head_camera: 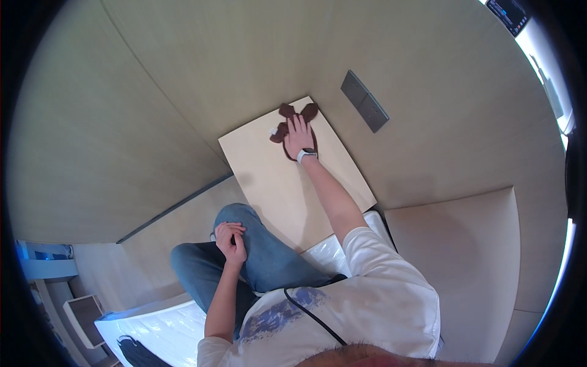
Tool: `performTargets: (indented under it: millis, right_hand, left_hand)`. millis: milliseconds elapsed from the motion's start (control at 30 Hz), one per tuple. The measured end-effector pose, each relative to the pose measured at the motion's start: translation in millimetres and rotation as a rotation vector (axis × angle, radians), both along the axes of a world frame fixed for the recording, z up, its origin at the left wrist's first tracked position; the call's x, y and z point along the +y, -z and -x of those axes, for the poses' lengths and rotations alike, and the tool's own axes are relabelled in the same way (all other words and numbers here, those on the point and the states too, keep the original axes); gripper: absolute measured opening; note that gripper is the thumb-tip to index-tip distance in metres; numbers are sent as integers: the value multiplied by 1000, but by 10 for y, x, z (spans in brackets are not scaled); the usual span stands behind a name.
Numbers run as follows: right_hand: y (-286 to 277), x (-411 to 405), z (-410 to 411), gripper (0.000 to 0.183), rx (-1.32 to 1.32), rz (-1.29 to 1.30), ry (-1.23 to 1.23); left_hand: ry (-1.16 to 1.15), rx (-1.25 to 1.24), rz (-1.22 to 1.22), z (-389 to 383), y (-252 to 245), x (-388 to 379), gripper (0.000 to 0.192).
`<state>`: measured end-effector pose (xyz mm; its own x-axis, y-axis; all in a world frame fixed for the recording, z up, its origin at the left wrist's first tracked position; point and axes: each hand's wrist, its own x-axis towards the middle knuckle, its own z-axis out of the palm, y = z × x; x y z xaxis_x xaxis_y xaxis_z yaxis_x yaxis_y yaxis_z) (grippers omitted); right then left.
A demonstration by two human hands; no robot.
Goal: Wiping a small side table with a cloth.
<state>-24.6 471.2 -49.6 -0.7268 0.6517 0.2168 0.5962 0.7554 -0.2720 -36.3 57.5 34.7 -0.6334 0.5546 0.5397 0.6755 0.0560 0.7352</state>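
Note:
My right hand (299, 140), with a watch (307, 154) on its wrist, lies flat with its fingers slightly spread. Beneath it is a dark brown fabric loop, which looks like a headband (287, 111) with ear- or bow-shaped pieces, partly hidden by the palm. A small white tag (274, 131) shows at its left side. The headband rests on the far part of a pale wooden top (275, 192). My left hand (230, 241) rests on my bent knee (238, 215), its fingers curled. A dark spot shows between thumb and fingers; whether it is shadow or an object is unclear.
Wood-toned panels (192, 69) meet the pale top on two sides. A dark double wall plate (365, 101) is on the right panel. A padded headboard (458, 275) stands at right. Below are a plastic-covered mattress (156, 321) and a black item (137, 351). A black cord (316, 319) crosses my shirt.

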Motion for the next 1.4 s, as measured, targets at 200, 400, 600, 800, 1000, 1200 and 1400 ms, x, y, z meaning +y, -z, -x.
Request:
performTargets:
  millis: [200, 400, 600, 800, 1000, 1200, 1400]
  right_hand:
    - [5, -566, -84, 62, 76, -43, -303]
    - [-175, -1617, -1424, 62, 70, 121, -531]
    - [-264, -1136, -2150, 62, 28, 55, -100]
    - [178, -48, -1297, 64, 66, -89, -19]
    - [105, -240, -584, 63, -1, -128, 1]
    - [31, -1407, -1212, 62, 95, -38, -379]
    - [27, -332, -1992, 60, 82, -55, -103]
  left_hand:
    - [7, 9, 7, 27, -4, 6, 13]
    - [-7, -37, 22, 28, 20, -33, 12]
    - [-13, -36, 20, -30, 52, -55, 12]
    - [-27, 31, 1, 9, 176, -91, 13]
    - [-22, -18, 3, 38, 87, 76, 14]
    - [-104, -113, 227, 138, -5, 49, 11]
    - [35, 131, 356, 417, -195, 326, 7]
